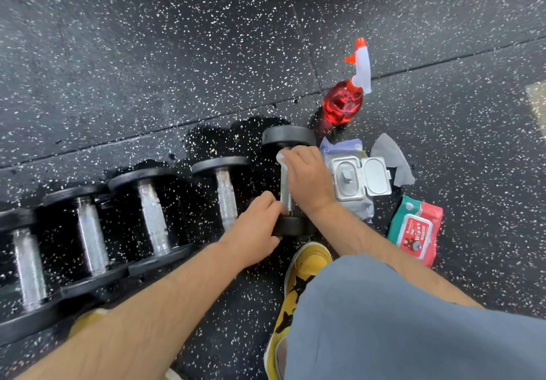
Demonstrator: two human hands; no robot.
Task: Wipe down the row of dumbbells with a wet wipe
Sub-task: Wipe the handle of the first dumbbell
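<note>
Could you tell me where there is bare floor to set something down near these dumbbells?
Bare floor lies beyond the row of dumbbells, and right of the spray bottle and red wipes pack. It is crowded between the rightmost dumbbell and those, where the open wipes pack and a loose wipe lie.

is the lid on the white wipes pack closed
No, the flip lid of the white wipes pack is swung open to the right, leaving the dispenser opening uncovered.

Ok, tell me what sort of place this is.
Probably a gym: speckled black rubber floor tiles and a row of dumbbells with steel handles lying on them.
</note>
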